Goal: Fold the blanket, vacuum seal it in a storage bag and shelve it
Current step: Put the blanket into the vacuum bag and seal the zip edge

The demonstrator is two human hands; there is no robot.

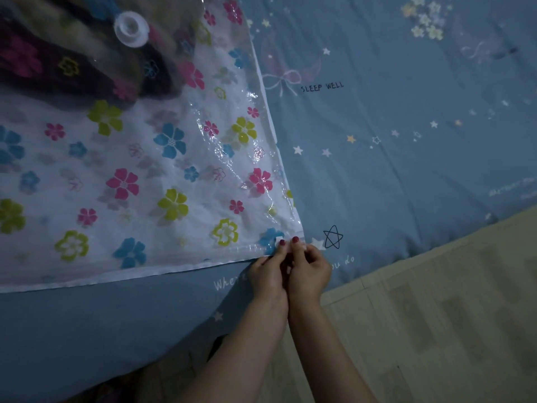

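Note:
A clear storage bag (151, 175) printed with pink, blue and green flowers lies flat on the bed. A dark folded blanket (66, 68) shows through the bag at the top left, beside the round white valve (131, 29). My left hand (268, 270) and my right hand (309, 267) sit side by side at the bag's near right corner. Both pinch the zip edge there, thumbs on top. A small white slider clip seems to sit between the fingertips, mostly hidden.
The bed is covered by a blue sheet (392, 141) with stars and the words SLEEP WELL. Its edge runs diagonally at the lower right, where a pale wooden floor (436, 315) begins.

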